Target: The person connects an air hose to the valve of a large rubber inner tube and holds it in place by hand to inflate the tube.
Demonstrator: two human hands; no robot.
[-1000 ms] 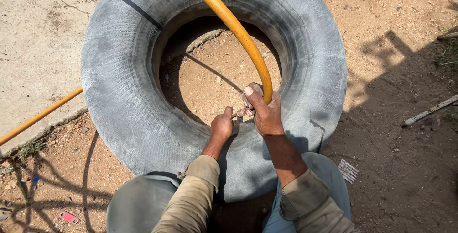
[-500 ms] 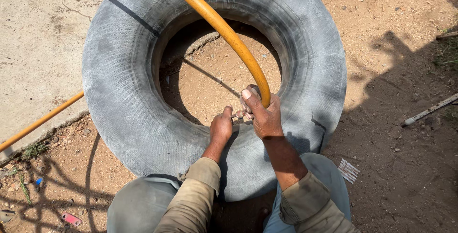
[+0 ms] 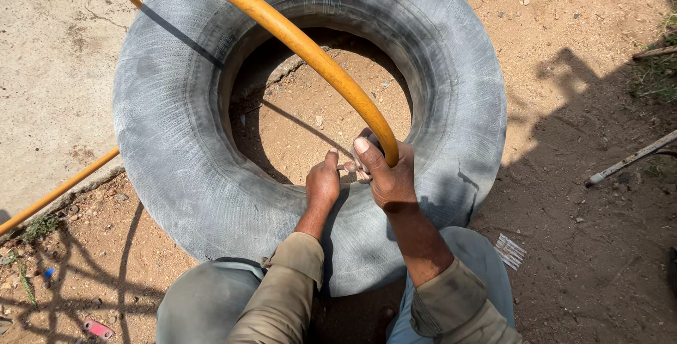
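The right hand (image 3: 389, 175) was clamped around the end of the one thick orange rubber hose (image 3: 303, 44), thumb pressed along it; the left hand (image 3: 323, 183) pinched a small fitting, too small to identify, right beside that end. Both worked at the near inner rim of the single large worn grey tyre (image 3: 169, 139), which lay flat on the dirt ground (image 3: 578, 245). The hose looked springy and best held near its tip; the tyre looked heavy and stiff.

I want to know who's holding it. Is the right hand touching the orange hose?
Touching. The head view shows the right hand wrapped around the end of the orange hose, thumb pressed against it, just above the tyre's inner rim.
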